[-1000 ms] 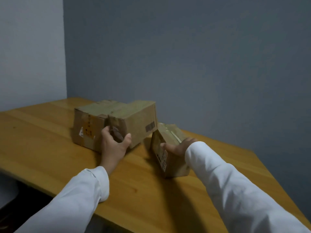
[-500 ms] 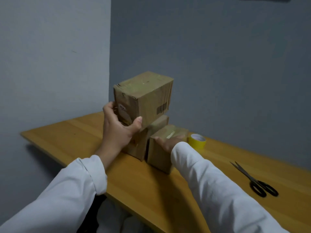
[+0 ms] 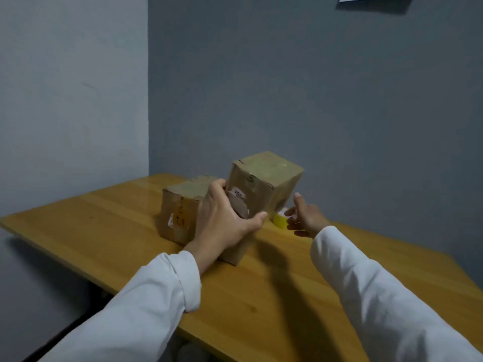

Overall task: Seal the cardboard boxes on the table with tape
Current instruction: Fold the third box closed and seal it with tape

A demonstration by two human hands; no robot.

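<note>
Cardboard box (image 3: pixel 264 184) gripped by left hand (image 3: pixel 222 220).

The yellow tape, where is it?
In the head view, the yellow tape sits on the table behind the held box, just left of the right hand.

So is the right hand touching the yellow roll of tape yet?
Cannot tell. In the head view the right hand overlaps the yellow tape roll, hiding any contact.

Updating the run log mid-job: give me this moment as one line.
left hand: grips raised box | right hand: open, at yellow tape roll | second box: on table | taping: not begun
</note>
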